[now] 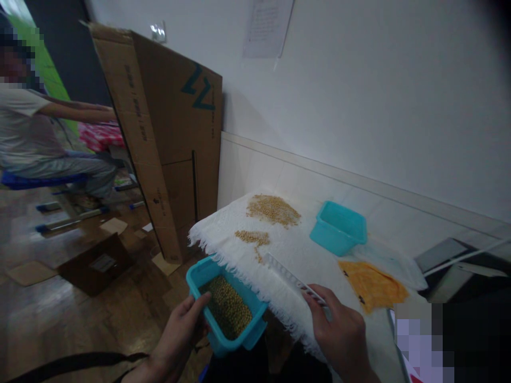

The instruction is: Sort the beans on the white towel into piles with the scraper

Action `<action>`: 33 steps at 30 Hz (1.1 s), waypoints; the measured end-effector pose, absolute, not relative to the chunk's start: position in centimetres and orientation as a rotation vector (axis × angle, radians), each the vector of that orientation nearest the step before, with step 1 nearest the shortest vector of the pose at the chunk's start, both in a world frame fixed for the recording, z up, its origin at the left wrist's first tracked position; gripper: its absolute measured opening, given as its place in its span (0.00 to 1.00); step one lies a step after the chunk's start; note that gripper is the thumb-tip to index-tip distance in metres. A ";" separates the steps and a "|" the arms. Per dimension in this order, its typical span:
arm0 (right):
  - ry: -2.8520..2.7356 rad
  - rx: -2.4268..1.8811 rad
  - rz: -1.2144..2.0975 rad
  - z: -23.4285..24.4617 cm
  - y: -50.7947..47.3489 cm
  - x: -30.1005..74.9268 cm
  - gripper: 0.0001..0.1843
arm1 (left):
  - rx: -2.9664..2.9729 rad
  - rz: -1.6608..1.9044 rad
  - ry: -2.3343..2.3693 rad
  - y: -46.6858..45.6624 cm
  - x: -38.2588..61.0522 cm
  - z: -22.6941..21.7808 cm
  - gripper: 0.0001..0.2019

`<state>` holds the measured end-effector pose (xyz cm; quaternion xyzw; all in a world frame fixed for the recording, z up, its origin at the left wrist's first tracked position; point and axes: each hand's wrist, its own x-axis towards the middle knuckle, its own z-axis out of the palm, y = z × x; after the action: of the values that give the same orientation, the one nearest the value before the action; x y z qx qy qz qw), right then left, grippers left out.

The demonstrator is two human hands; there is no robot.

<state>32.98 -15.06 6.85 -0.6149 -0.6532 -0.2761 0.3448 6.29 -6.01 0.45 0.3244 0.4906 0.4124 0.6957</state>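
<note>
My left hand (183, 327) grips the near left rim of a turquoise plastic bin (217, 338), thumb over the edge. The bin sits tilted just below the table's fringed edge. Inside lie yellowish beans (235, 314), like soybeans, with a darker greenish patch on the left. My right hand (339, 327) is closed around a long whitish strip with a row of slots or teeth (293, 279); its exact kind is unclear. The strip's far tip rests on or just above the white cloth (223, 223), near a small scatter of beans (253, 238). Behind that lies a larger bean pile (273, 209).
A second turquoise bin (337, 234) stands at the back right, beside an orange cloth (375, 284) and a clear plastic lid or bag (393, 263). A tall cardboard box (175, 127) rises at the left. Past it, a person (51, 127) sits. Cardboard pieces (96, 263) litter the floor.
</note>
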 end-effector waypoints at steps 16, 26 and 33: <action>-1.730 -1.531 -0.628 6.8 -15.0 31.3 0.17 | 0.723 0.917 1.133 -6.0 6.3 0.4 0.20; -1.810 -1.393 -0.465 6.4 -14.7 29.0 0.15 | 0.726 0.918 1.103 -5.7 6.3 -0.2 0.19; -1.614 -1.598 -0.671 6.7 -13.4 31.6 0.18 | 0.742 0.915 1.113 -5.9 6.3 0.1 0.19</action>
<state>31.65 -13.43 6.75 -0.6248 -0.6312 -0.2625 0.3772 6.34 -5.89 0.11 0.3315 0.4976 0.4091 0.6893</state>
